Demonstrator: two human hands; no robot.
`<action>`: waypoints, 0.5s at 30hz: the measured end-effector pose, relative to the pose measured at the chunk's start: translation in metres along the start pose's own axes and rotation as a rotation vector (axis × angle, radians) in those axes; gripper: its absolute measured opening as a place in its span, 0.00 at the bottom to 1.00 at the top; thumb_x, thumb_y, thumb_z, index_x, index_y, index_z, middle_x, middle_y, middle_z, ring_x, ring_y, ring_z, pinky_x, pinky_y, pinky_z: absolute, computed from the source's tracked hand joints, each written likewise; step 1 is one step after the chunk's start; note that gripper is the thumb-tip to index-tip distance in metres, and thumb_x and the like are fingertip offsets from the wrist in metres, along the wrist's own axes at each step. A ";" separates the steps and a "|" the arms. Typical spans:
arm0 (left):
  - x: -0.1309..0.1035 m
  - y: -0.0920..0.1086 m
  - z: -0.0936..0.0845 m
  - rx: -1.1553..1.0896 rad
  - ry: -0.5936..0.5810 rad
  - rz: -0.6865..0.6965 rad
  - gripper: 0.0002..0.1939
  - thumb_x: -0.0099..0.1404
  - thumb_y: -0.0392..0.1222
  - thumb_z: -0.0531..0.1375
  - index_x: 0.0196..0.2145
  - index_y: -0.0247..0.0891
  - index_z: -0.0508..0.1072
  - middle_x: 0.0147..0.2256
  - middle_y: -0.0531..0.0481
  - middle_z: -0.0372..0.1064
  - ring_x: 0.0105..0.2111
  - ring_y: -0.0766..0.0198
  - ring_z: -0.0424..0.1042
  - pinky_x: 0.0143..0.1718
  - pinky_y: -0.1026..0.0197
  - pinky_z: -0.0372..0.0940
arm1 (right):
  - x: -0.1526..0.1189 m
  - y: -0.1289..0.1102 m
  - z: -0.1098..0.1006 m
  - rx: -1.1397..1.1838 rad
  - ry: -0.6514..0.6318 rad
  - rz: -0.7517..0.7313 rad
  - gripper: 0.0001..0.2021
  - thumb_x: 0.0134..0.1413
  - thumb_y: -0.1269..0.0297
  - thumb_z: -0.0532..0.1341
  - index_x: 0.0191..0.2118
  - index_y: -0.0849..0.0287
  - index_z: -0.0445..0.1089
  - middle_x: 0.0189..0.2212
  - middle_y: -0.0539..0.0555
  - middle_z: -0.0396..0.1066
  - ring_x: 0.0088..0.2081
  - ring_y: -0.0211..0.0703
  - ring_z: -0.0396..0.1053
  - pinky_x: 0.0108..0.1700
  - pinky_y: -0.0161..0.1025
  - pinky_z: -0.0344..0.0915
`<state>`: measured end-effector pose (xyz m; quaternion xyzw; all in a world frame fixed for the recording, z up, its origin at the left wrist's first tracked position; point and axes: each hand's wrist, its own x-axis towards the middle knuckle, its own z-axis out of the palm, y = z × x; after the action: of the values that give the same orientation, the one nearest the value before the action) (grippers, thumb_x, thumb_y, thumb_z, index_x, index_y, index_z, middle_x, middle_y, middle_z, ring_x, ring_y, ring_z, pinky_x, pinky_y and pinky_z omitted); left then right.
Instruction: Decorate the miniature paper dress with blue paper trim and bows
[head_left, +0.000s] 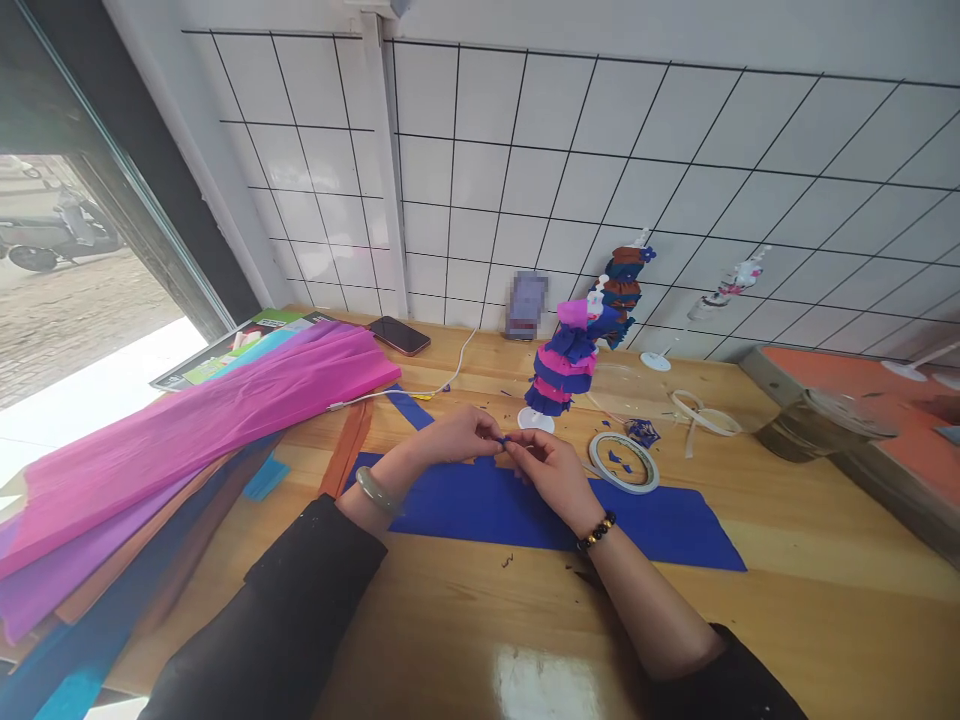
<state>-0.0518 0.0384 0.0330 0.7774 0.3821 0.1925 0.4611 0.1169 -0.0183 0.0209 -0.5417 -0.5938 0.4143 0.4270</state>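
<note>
My left hand (466, 436) and my right hand (551, 470) meet above a blue crepe paper sheet (660, 520) that lies flat on the wooden table. Between their fingertips they pinch a small dark blue piece of paper (504, 441); its exact shape is too small to make out. Just right of my right hand lies a roll of white tape (651, 478), with blue scraps inside its ring. Behind my hands stands a small figure on a white base, dressed in pink and blue ruffled paper (564, 370).
Pink crepe paper (225, 420) and other coloured sheets are piled at the left. A phone (400, 336) and white cable (450, 378) lie behind. A brown-and-teal ruffled figure (626, 285) stands near the tiled wall. At right are an orange-topped box (832, 400) and a clear container (817, 425).
</note>
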 end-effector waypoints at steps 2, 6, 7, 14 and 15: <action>0.001 0.002 0.003 -0.055 0.015 -0.014 0.12 0.54 0.48 0.59 0.29 0.35 0.73 0.21 0.54 0.63 0.19 0.72 0.60 0.19 0.68 0.53 | 0.000 -0.002 -0.003 0.026 0.023 -0.019 0.15 0.45 0.53 0.61 0.31 0.61 0.70 0.15 0.47 0.64 0.18 0.34 0.60 0.21 0.32 0.58; 0.005 0.007 0.009 -0.287 0.121 -0.003 0.21 0.52 0.46 0.62 0.44 0.37 0.69 0.26 0.52 0.66 0.24 0.70 0.64 0.24 0.67 0.59 | 0.002 -0.006 -0.012 0.093 0.092 -0.038 0.16 0.43 0.52 0.63 0.31 0.61 0.70 0.17 0.47 0.64 0.18 0.34 0.60 0.21 0.33 0.59; 0.006 0.009 0.011 -0.369 0.151 -0.010 0.27 0.52 0.45 0.63 0.50 0.38 0.65 0.28 0.51 0.67 0.25 0.69 0.65 0.27 0.65 0.60 | 0.003 -0.007 -0.016 0.110 0.116 -0.041 0.16 0.42 0.51 0.64 0.31 0.61 0.70 0.18 0.48 0.65 0.19 0.34 0.60 0.21 0.33 0.59; 0.031 0.028 0.037 -1.071 0.303 -0.198 0.44 0.49 0.42 0.67 0.58 0.43 0.48 0.33 0.49 0.70 0.33 0.64 0.70 0.35 0.61 0.61 | 0.012 -0.007 -0.035 0.179 0.283 -0.103 0.16 0.40 0.54 0.66 0.31 0.61 0.70 0.17 0.47 0.64 0.18 0.33 0.60 0.21 0.32 0.59; 0.036 0.030 0.041 -1.161 0.320 -0.204 0.41 0.49 0.41 0.67 0.56 0.44 0.51 0.32 0.51 0.70 0.32 0.65 0.70 0.35 0.61 0.61 | 0.013 -0.006 -0.037 0.189 0.308 -0.109 0.15 0.39 0.54 0.66 0.31 0.61 0.70 0.17 0.46 0.64 0.18 0.33 0.60 0.21 0.32 0.59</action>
<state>0.0098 0.0341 0.0363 0.3201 0.3519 0.4385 0.7625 0.1499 -0.0043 0.0380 -0.5234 -0.5081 0.3567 0.5837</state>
